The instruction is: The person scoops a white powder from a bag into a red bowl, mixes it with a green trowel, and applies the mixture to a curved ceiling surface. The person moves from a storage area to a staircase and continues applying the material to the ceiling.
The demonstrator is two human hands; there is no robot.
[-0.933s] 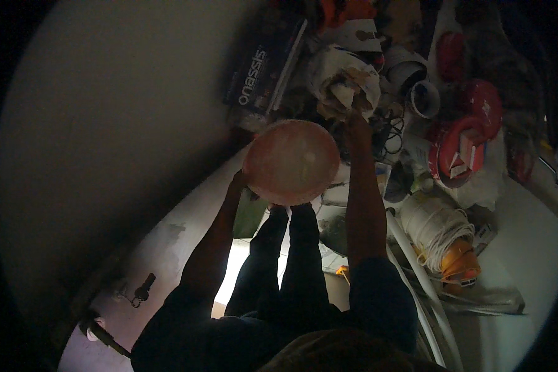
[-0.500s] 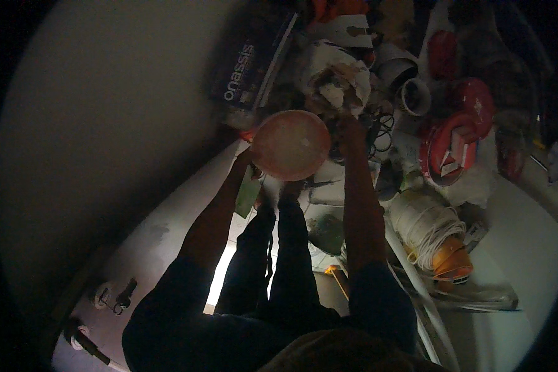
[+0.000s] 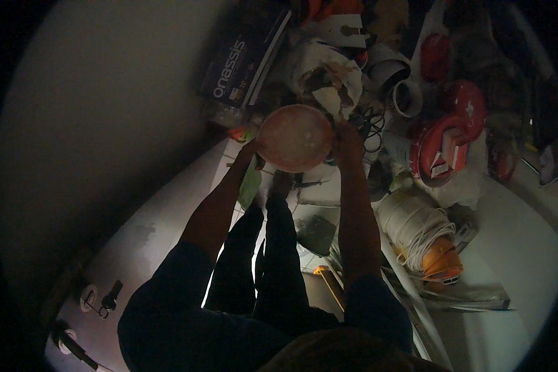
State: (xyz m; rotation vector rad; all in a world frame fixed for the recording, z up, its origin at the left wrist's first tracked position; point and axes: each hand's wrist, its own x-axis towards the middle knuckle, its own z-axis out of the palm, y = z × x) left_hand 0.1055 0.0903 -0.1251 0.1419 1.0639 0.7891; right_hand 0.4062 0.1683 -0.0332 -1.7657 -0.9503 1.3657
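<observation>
1. Evidently we hold a round, shallow, dull-pink bowl (image 3: 294, 139) out in front of us, at twelve o'clock from our legs, its pale, dusty-looking inside facing up towards the camera.
2. Our left hand (image 3: 255, 155) sits at the bowl's eight o'clock, its grip narrowed on the rim, presumably so that side stays supported.
3. Our right hand (image 3: 346, 137) is at three o'clock, against or just beside the rim; it is too dark to tell how its grip stands. Placed opposite, it would balance the bowl.
4. Just beyond, at one o'clock, a torn white bag with brown paper edges (image 3: 304, 61) gapes upward, perhaps set there for easy reach.
5. At eleven o'clock, a dark blue rectangular box (image 3: 245, 53) lies alongside the wall, seemingly tucked aside.
6. Towards four o'clock rests a thick roll of white cable (image 3: 412, 223), wound probably to prevent tangling, with an orange plastic piece (image 3: 443, 261) at its near end.
</observation>
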